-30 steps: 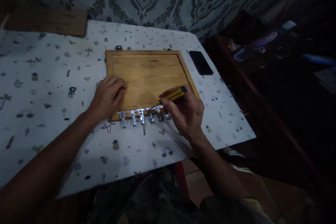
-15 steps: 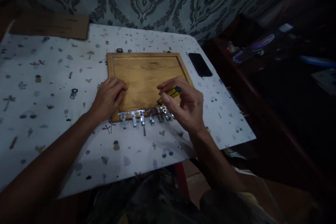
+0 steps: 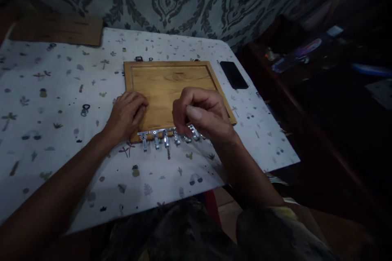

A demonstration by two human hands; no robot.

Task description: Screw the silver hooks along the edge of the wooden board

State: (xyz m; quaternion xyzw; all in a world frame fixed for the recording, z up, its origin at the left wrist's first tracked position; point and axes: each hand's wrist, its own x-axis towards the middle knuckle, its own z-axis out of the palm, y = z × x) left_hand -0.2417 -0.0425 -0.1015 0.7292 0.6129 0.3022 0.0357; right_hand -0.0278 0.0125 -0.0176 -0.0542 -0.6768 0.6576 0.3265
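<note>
A wooden framed board (image 3: 162, 94) lies flat on the patterned tablecloth. Along its near edge runs a metal strip with several hooks (image 3: 166, 139). My left hand (image 3: 127, 114) rests on the board's near left corner, its fingers bent and pressed together. Over the near right part of the board is my right hand (image 3: 203, 114), its fingers curled inward above the hooks. What it holds, if anything, is hidden; the yellow and black tool seen earlier does not show now.
A black phone (image 3: 234, 75) lies right of the board. Flattened cardboard (image 3: 58, 29) is at the back left of the table (image 3: 70, 130). Small dark metal pieces (image 3: 139, 59) sit behind the board. A plastic bottle (image 3: 308, 49) is on the dark surface at right.
My right hand has turned and its fingers have curled in, moving slightly left. The yellow and black tool has gone out of sight. My left hand has stayed in place.
</note>
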